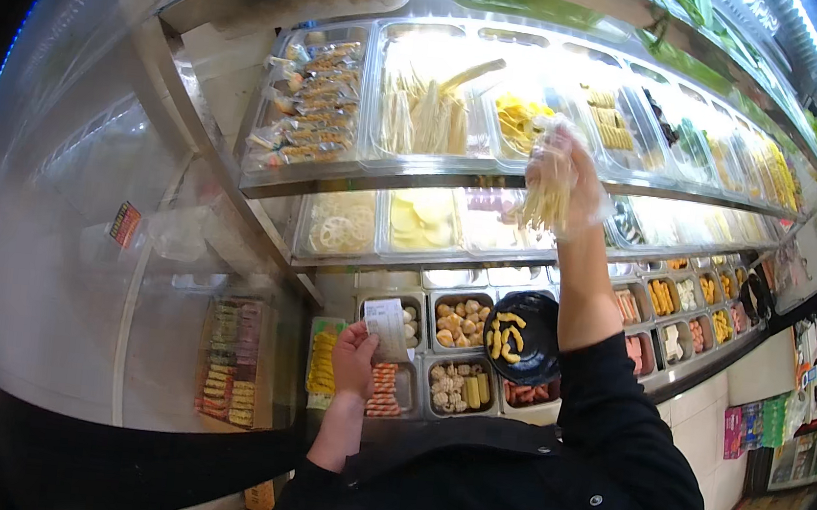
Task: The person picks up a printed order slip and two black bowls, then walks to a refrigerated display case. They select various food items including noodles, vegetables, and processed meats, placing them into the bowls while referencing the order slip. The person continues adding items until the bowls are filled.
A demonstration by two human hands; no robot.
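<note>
Tiered chilled counter (494, 180) of food trays | shop shelves (784, 439), perhaps packets, right

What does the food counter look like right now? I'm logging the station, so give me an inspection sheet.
Surface: tiered refrigerated display, lit, lined with trays.
Job's things: bunch of pale noodle-like strips; paper slip; dark bowl holding yellow pieces.
Clutter: nothing seen loose on the shelves.
Grips: right hand, in a clear plastic glove, raised and closed on the strips; left hand pinching the slip.
Cables: nothing seen.
Surroundings: steel side panel at left; packaged goods at right.
</note>
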